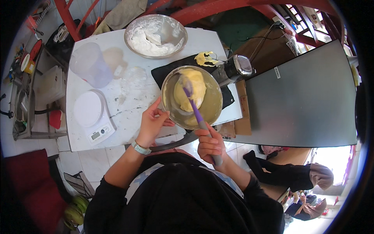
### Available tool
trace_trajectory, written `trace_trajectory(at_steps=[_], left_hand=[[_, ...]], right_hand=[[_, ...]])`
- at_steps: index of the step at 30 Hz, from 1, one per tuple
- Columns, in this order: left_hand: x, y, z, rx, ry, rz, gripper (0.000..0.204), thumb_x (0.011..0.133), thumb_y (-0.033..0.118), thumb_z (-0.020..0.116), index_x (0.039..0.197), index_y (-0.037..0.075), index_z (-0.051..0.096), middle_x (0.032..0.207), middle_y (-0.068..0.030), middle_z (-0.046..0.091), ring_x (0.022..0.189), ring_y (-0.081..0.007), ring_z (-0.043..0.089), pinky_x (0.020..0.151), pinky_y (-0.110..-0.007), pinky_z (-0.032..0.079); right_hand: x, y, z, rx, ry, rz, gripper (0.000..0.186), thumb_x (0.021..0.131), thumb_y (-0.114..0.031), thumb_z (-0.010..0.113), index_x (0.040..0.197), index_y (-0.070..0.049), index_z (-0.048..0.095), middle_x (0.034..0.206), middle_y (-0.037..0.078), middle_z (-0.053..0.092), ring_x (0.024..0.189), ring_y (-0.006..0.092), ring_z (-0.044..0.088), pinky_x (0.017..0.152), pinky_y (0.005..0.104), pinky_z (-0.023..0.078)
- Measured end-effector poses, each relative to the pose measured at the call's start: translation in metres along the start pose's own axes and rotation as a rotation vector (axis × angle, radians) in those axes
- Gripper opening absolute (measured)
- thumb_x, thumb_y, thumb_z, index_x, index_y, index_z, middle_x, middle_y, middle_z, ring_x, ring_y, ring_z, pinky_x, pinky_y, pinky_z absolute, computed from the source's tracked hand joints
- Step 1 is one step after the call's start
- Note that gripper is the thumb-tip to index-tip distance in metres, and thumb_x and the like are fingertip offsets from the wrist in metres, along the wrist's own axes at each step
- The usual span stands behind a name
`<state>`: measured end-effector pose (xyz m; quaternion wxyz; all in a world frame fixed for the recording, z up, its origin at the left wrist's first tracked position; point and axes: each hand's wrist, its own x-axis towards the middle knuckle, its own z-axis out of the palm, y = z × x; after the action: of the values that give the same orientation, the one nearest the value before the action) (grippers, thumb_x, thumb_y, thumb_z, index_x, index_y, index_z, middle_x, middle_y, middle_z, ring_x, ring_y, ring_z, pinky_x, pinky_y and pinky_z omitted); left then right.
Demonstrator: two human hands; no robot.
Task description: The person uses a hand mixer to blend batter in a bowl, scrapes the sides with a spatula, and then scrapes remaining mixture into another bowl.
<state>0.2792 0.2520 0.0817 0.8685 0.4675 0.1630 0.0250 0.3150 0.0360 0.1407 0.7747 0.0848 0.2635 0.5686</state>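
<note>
My right hand [210, 144] grips the grey handle of a purple-bladed spatula [197, 114], its blade in thick yellow batter [191, 84] inside a steel bowl [212, 107]. My left hand [157, 121], wearing a pale watch, holds the lower-left rim of this bowl with curled fingers. The bowl is over a black mat [159, 76]. Behind it, a batter-coated beater attachment [205, 58] lies beside a chrome and black mixer [237, 66]. A second steel bowl [154, 37] of white fluffy mixture stands at the back of the white table [85, 140].
A white scale [89, 107] and translucent jug [91, 64] stand on the table's left. A steel rack [27, 130] is beyond the left edge, a grey slab [296, 97] and cardboard [243, 121] at right. Two other people [296, 179] [306, 208] appear at lower right.
</note>
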Motion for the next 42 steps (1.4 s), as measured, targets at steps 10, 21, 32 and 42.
trace_trajectory(at_steps=[10,21,32,42], left_hand=[[-0.005,0.008,0.003,0.025,0.010,-0.052,0.060,0.087,-0.001,0.054,0.140,0.007,0.027,0.074,-0.0040,0.054,0.065,-0.0205,0.065,0.063,-0.031,0.057],[-0.006,0.008,-0.001,-0.036,-0.007,-0.079,0.062,0.087,0.001,0.055,0.141,0.007,0.024,0.077,-0.0045,0.055,0.069,-0.0205,0.065,0.067,-0.032,0.057],[-0.002,0.000,-0.007,-0.040,-0.018,-0.072,0.063,0.087,0.002,0.056,0.141,0.006,0.023,0.076,-0.0042,0.057,0.070,-0.0211,0.065,0.066,-0.034,0.057],[0.006,0.002,-0.002,0.031,-0.001,-0.048,0.061,0.086,-0.001,0.055,0.139,0.004,0.027,0.073,-0.0060,0.055,0.063,-0.0216,0.065,0.063,-0.032,0.057]], right_hand=[[-0.116,0.014,0.099,-1.579,0.959,-0.172,0.031,0.095,-0.028,0.041,0.103,0.000,0.049,0.055,0.006,0.049,0.038,0.0178,0.047,0.036,0.0294,0.038],[-0.054,0.027,0.106,-3.037,0.812,-0.015,0.026,0.090,-0.023,0.048,0.101,0.000,0.051,0.063,0.021,0.059,0.062,0.0382,0.061,0.058,0.0470,0.049],[-0.055,0.015,0.102,-3.117,0.996,-0.147,0.024,0.088,-0.026,0.052,0.102,-0.006,0.054,0.067,0.019,0.060,0.065,0.0378,0.061,0.060,0.0461,0.050],[-0.041,-0.018,0.064,-2.971,0.949,-0.432,0.027,0.088,-0.029,0.056,0.100,-0.005,0.060,0.061,0.019,0.057,0.061,0.0352,0.059,0.057,0.0419,0.046]])
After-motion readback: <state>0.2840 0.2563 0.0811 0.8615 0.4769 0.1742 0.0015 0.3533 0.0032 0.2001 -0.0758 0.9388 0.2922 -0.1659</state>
